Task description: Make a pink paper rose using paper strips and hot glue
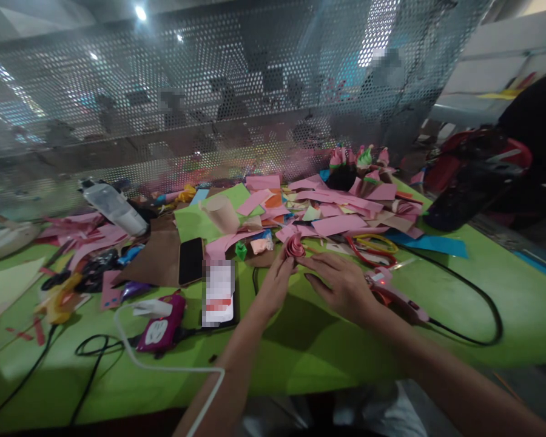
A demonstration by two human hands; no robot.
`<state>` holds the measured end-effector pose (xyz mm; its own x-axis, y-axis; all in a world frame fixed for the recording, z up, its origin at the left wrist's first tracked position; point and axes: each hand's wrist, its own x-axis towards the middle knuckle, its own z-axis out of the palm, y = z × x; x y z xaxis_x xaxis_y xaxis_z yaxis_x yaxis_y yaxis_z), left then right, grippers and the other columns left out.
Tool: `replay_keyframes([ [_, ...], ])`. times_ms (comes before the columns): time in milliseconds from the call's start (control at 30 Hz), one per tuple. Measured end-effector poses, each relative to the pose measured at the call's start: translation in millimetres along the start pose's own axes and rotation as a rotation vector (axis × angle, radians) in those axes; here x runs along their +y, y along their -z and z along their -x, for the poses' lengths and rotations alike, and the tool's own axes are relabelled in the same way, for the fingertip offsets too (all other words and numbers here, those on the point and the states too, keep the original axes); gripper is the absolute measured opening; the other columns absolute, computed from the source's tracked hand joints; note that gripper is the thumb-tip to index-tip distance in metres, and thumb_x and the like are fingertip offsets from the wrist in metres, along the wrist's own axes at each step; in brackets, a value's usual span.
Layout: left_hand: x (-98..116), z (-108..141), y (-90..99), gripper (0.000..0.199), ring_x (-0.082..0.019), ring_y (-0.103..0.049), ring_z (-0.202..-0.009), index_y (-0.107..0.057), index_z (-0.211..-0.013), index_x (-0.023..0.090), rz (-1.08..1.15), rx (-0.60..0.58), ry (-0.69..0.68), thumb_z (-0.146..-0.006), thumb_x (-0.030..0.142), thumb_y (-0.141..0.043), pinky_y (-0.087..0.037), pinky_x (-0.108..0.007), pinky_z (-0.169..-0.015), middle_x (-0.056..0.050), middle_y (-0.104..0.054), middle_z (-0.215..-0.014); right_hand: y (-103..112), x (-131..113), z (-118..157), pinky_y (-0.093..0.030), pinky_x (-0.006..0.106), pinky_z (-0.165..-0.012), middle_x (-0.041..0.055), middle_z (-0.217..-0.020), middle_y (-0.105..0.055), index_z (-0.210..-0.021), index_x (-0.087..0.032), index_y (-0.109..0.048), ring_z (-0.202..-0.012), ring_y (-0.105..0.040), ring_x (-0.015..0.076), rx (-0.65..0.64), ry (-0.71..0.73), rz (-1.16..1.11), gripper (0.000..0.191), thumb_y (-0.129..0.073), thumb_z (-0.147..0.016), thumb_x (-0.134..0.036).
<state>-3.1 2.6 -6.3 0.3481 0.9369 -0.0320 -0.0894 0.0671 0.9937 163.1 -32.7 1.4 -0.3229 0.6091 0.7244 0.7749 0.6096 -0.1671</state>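
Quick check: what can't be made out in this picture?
Pink spiral paper swirl: head view, lower part hidden by the left grip.
Whether the right grip touches it: head view, too blurred.
Lit black rectangular phone: head view, screen text pixelated.
Pale curved object: head view, cut off by the left edge.
Grey perforated metal panel: head view, veils whatever lies beyond.

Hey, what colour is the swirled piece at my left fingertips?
The swirled piece is pink; the head view shows it best.
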Motion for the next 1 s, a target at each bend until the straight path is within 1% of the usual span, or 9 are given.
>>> replay_keyframes([
  [200,-2.4,-1.6,0.4,0.053,-0.028,-0.048,-0.137,-0.045,-0.147,0.028,0.002,0.002,-0.012,-0.095,0.042,-0.049,-0.043,-0.043,-0.112,-0.005,-0.039,-0.158,-0.7,0.3,0.1,-0.056,0.036,-0.077,0.0096,-0.099,-0.073,-0.126,-0.022,-0.065,-0.09,-0.069,0.0233,-0.003,0.0,-0.004,0.034,-0.053,-0.094,-0.02],
  [333,-3.3,-1.7,0.6,0.054,-0.029,-0.049,-0.136,-0.046,-0.146,0.027,0.0,-0.008,-0.017,-0.095,0.044,-0.051,-0.042,-0.045,-0.113,-0.006,-0.044,-0.155,-2.4,0.6,0.7,-0.057,0.037,-0.08,0.0099,-0.101,-0.073,-0.126,-0.022,-0.065,-0.093,-0.068,0.0241,-0.008,-0.008,-0.018,0.035,-0.053,-0.093,-0.019],
  [533,-3.1,-1.1,1.2,0.053,-0.028,-0.05,-0.136,-0.047,-0.145,0.027,-0.015,-0.021,-0.026,-0.094,0.043,-0.051,-0.04,-0.045,-0.114,-0.006,-0.046,-0.154,-2.6,0.5,0.4,-0.058,0.037,-0.079,0.0117,-0.101,-0.073,-0.117,-0.018,-0.068,-0.094,-0.069,0.0242,-0.006,-0.005,-0.032,0.029,-0.053,-0.092,-0.018],
  [800,-4.3,-1.7,1.8,0.053,-0.028,-0.051,-0.134,-0.049,-0.144,0.027,-0.001,-0.012,-0.018,-0.093,0.042,-0.053,-0.04,-0.045,-0.114,-0.006,-0.047,-0.153,-1.3,0.1,-0.6,-0.058,0.036,-0.076,0.0105,-0.099,-0.074,-0.113,-0.02,-0.068,-0.091,-0.07,0.0234,0.005,0.004,-0.022,0.027,-0.055,-0.09,-0.018],
  [933,-5.7,-3.4,1.5,0.053,-0.028,-0.055,-0.13,-0.051,-0.142,0.024,0.011,-0.014,-0.021,-0.093,0.042,-0.052,-0.041,-0.045,-0.113,-0.008,-0.052,-0.148,-1.1,-0.3,-1.4,-0.057,0.035,-0.076,0.0101,-0.099,-0.074,-0.11,-0.02,-0.068,-0.089,-0.07,0.0229,0.002,0.024,-0.018,0.024,-0.055,-0.089,-0.017],
  [1000,-5.6,-3.6,1.3,0.052,-0.028,-0.053,-0.131,-0.052,-0.141,0.024,0.024,-0.02,-0.031,-0.093,0.042,-0.053,-0.041,-0.045,-0.113,-0.007,-0.053,-0.147,-0.3,-0.3,-1.9,-0.057,0.035,-0.076,0.0101,-0.098,-0.074,-0.108,-0.019,-0.068,-0.089,-0.069,0.0227,0.006,0.029,-0.026,0.023,-0.055,-0.09,-0.017],
])
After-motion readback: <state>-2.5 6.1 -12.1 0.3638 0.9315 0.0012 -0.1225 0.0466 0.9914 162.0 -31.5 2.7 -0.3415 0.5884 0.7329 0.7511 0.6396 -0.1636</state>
